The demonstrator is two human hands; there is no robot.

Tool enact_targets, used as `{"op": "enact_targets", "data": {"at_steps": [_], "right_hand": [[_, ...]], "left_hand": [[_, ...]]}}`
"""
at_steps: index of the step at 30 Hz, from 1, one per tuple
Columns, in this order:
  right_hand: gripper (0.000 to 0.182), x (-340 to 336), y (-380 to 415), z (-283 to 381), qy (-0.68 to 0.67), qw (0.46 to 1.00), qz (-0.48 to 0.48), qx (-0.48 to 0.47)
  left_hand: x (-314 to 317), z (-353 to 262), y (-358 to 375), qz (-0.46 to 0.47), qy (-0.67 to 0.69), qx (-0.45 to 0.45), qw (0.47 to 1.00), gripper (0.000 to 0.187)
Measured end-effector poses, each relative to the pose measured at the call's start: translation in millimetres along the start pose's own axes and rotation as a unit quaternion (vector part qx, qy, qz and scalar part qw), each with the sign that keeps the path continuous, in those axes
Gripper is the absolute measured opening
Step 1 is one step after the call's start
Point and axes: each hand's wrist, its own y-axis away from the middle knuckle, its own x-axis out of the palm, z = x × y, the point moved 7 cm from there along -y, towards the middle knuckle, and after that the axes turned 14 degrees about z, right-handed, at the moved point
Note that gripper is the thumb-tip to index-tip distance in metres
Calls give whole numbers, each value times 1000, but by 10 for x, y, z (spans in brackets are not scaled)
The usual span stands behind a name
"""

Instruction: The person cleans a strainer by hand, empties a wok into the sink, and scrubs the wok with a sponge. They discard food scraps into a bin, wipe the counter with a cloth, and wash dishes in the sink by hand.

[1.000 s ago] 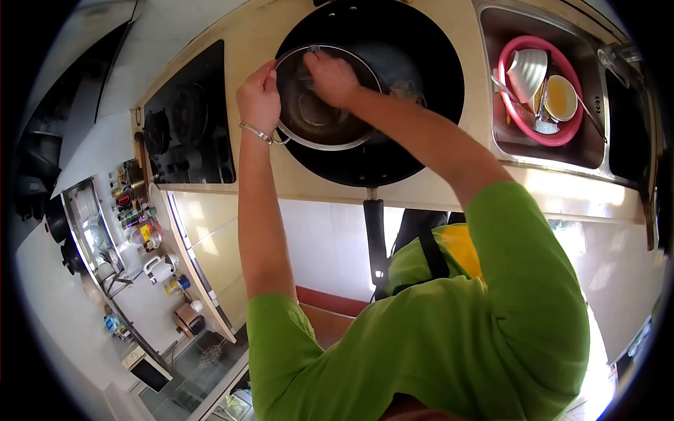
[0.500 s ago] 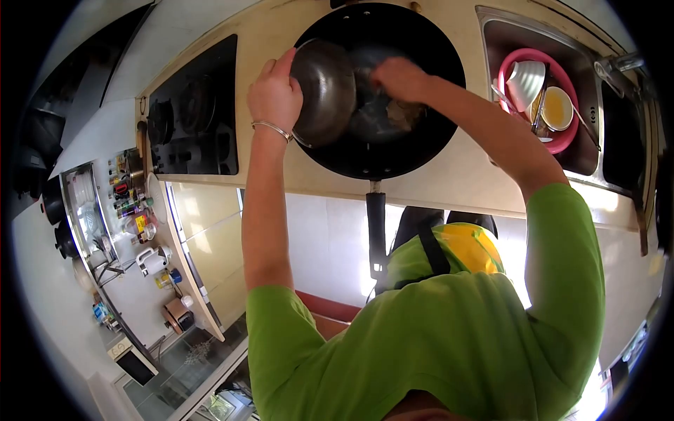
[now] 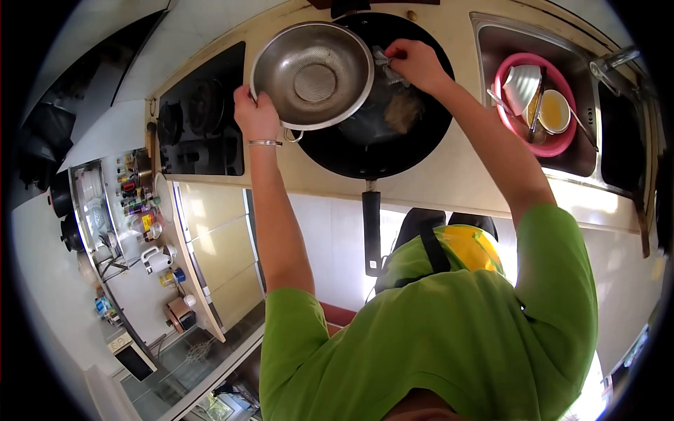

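Colander (image 3: 313,82) held by the left hand (image 3: 258,116) at its near left rim: thumb over the top, fingers mostly hidden behind; that grip is closed on the metal. Position: above the left part of the black pan (image 3: 407,151), overhanging the table (image 3: 456,161) on the stove side. Inside faces up toward the camera, perforated base in plain sight; small ring on the near rim, just beside the wrist. Whether the underside touches the pan's rim, cannot tell.

Right hand (image 3: 420,64) over the pan's far right part. Grip: thumb and fingers pinching a crumpled pale scrap (image 3: 387,69), film or cloth, unclear which. Scrap just beside the colander's right rim.

Changes: a second ago the right hand was down inside the colander; half a second ago it was off to the right over the pan, with the colander tipped steeply. Now the bowl is turned face up and the scrap lies outside its rim. My reading: the wiping contact is broken, each hand minding its own item.

Lower in the pan, a brownish clump (image 3: 403,111), blurred. Pan handle (image 3: 372,228) juts past the table's near edge. Right end of table: sink (image 3: 477,63), pink basin (image 3: 551,149) within.
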Motion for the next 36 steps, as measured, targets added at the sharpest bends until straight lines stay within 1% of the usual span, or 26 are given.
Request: {"op": "enact_targets", "data": {"at_steps": [2,3,4,5,6,7,10,12,14,16,18,19,20,22,23,24,25,26,27,28,30,31,32,34,35,36], "right_hand": [[20,-18,192,24,-78,996,-45,8],[19,-29,326,135,-107,992,-63,10],[19,-39,436,251,-134,987,-83,10],[17,-20,510,322,-161,980,-115,-14],[16,48,570,357,-188,970,-147,-38],[17,30,639,554,-187,952,-203,-133],[20,126,656,741,-212,924,-265,-175],[21,21,527,766,-162,916,-304,-204],[21,-41,286,770,-144,939,-237,-205],[26,-45,-44,578,-195,973,-97,-75],[28,-51,-245,492,-289,955,20,-64],[31,10,-302,472,-378,920,67,-83],[31,45,-297,425,-378,920,67,-84],[30,183,-239,228,-507,860,54,37],[33,291,-242,175,-570,820,38,18],[33,467,-254,48,-569,821,40,18],[34,588,-254,-134,-519,854,-6,19],[37,640,-219,-257,-467,882,-53,22],[37,737,-132,-265,-467,882,-52,26],[38,769,-7,-214,-427,900,-86,28],[39,830,180,-100,-385,915,-118,32],[37,895,253,-89,-440,887,-109,87],[35,953,333,-67,-491,854,-99,140],[33,912,443,-22,-450,875,-95,152],[32,795,400,62,-284,955,-59,69],[32,753,387,166,-107,994,-18,-18]], "left_hand": [[197,379,33,-4,70,-74,995,22],[209,284,55,-7,72,-70,995,22],[369,336,162,22,203,-200,958,22],[576,339,318,53,326,-322,887,22],[699,266,382,67,391,-328,857,22],[861,224,433,82,453,-331,824,22],[1227,-1,614,116,535,-332,768,21],[1321,-164,762,132,555,-327,753,26],[1349,-223,855,153,541,-338,755,25],[1336,-242,921,157,552,-339,746,26],[1307,-159,971,181,564,-344,729,28],[1407,-180,985,217,659,-319,646,22],[1483,-226,993,249,742,-289,552,16],[1480,-501,927,305,812,-228,443,25],[1533,-497,903,310,833,-208,409,27],[1594,-480,889,312,853,-188,375,29],[1630,-509,854,311,853,-189,374,29],[1668,-537,830,287,869,-204,348,29],[1698,-538,823,262,883,-220,321,29],[1703,-529,764,262,884,-219,320,29],[1664,-420,667,270,835,-198,437,26],[1581,-407,595,256,783,-165,542,22],[1590,-481,542,256,783,-165,542,22],[1526,-158,515,-36,713,-265,647,17],[1506,-81,497,-37,727,-258,635,21],[1389,-66,582,-8,667,-334,666,17]]}}
